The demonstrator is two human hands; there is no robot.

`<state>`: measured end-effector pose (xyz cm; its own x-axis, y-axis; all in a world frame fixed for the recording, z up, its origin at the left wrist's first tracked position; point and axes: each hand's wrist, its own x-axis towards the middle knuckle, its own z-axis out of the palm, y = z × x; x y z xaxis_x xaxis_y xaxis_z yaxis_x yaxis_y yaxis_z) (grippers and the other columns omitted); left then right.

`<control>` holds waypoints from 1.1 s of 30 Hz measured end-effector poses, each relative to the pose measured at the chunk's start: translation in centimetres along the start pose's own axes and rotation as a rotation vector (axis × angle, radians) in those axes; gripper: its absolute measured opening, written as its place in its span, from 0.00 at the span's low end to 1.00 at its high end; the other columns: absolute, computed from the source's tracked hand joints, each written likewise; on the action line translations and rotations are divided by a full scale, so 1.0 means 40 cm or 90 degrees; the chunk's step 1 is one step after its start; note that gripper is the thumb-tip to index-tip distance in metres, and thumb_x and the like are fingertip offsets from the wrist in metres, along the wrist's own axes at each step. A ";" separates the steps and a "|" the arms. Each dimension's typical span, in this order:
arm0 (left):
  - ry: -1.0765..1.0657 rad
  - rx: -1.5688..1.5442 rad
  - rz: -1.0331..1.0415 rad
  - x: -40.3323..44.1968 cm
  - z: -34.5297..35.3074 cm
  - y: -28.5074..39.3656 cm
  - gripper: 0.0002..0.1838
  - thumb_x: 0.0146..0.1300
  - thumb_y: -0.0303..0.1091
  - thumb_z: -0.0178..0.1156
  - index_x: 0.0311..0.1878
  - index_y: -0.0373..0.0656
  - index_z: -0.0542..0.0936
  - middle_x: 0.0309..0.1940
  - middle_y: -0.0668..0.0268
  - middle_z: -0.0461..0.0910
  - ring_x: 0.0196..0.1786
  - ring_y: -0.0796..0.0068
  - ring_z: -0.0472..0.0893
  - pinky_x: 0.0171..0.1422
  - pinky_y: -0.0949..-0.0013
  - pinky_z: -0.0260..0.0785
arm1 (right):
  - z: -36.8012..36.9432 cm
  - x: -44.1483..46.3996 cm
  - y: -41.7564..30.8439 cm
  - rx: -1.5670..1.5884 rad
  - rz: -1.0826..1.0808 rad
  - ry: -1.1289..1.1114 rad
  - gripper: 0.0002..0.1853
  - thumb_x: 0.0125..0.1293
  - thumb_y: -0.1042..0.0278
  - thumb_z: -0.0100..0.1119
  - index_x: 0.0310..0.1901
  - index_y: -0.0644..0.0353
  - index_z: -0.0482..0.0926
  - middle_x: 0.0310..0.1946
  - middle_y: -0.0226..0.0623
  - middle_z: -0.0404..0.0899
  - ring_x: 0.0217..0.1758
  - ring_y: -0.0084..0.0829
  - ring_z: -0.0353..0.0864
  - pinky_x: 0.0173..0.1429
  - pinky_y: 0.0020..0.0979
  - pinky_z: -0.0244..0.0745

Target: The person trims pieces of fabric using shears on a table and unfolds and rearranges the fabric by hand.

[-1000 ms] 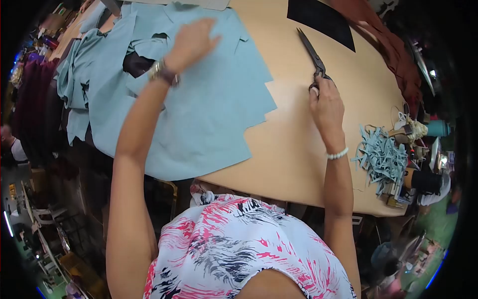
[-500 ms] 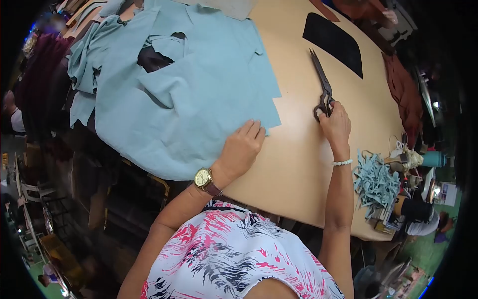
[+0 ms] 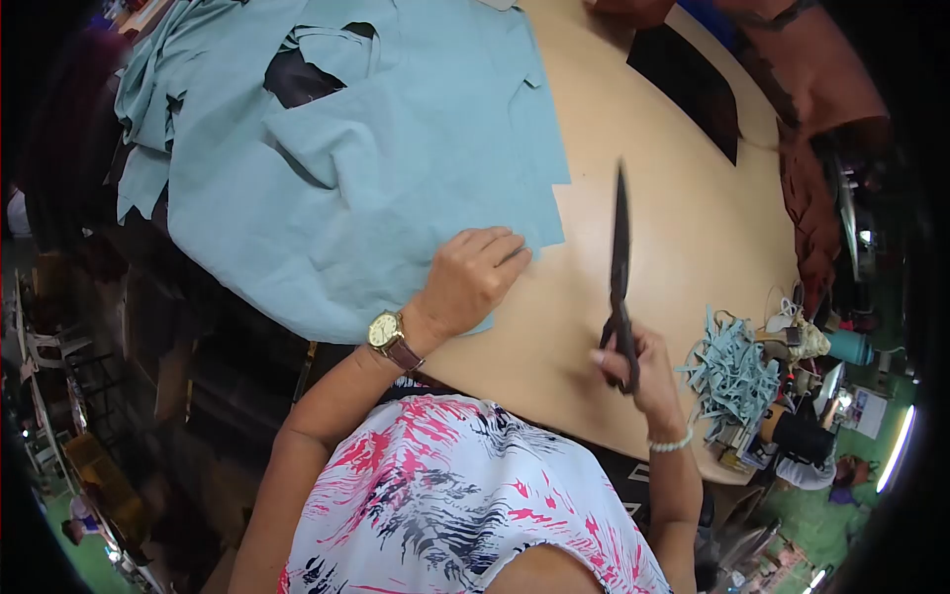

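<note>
A wide light-blue leather sheet (image 3: 396,168) with a ragged right edge and a hole near its top covers the left of the table. My left hand (image 3: 473,282), below a wristwatch, rests at the sheet's lower right edge with its fingers curled and pressed on that edge. Black scissors (image 3: 619,257) are in my right hand (image 3: 648,371), fingers through the handles. Their blades point away from me, look closed, and are held over bare wood right of the sheet.
Blue offcut strips (image 3: 734,371) are heaped at the right edge of the table (image 3: 584,129), beside a brush and a teal bottle (image 3: 849,346). A black piece (image 3: 688,84) and brown leather (image 3: 811,228) lie at the upper right.
My left hand came down from the sheet's upper part to its lower right edge, and its fingers have curled. My right hand has drawn the scissors nearer to me, off the table.
</note>
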<state>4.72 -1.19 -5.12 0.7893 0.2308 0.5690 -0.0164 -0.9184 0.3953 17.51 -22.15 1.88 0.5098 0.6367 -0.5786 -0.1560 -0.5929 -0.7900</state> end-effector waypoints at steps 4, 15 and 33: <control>-0.003 0.023 0.016 0.005 0.003 0.011 0.10 0.44 0.26 0.57 0.34 0.39 0.79 0.34 0.63 0.78 0.42 0.66 0.78 0.43 0.67 0.71 | 0.038 -0.083 0.025 0.058 0.141 -0.014 0.13 0.51 0.65 0.66 0.25 0.62 0.71 0.14 0.26 0.69 0.13 0.17 0.69 0.16 0.17 0.61; -0.001 0.027 0.023 0.015 0.004 0.031 0.11 0.44 0.26 0.56 0.35 0.37 0.78 0.35 0.62 0.77 0.43 0.64 0.77 0.43 0.66 0.70 | 0.078 -0.125 0.067 0.013 0.045 -0.114 0.18 0.44 0.61 0.71 0.24 0.61 0.69 0.18 0.21 0.62 0.23 0.15 0.59 0.26 0.19 0.54; -0.033 0.026 0.030 0.020 0.010 0.044 0.10 0.45 0.25 0.57 0.33 0.34 0.78 0.36 0.59 0.78 0.43 0.63 0.78 0.44 0.65 0.70 | 0.120 -0.111 0.053 0.122 0.073 -0.044 0.17 0.46 0.64 0.70 0.23 0.61 0.69 0.16 0.23 0.67 0.18 0.14 0.65 0.22 0.18 0.60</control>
<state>5.56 -2.74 -4.26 0.8191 0.1713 0.5475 -0.0298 -0.9404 0.3389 10.83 -23.88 1.79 0.4215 0.6064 -0.6742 -0.3713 -0.5629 -0.7384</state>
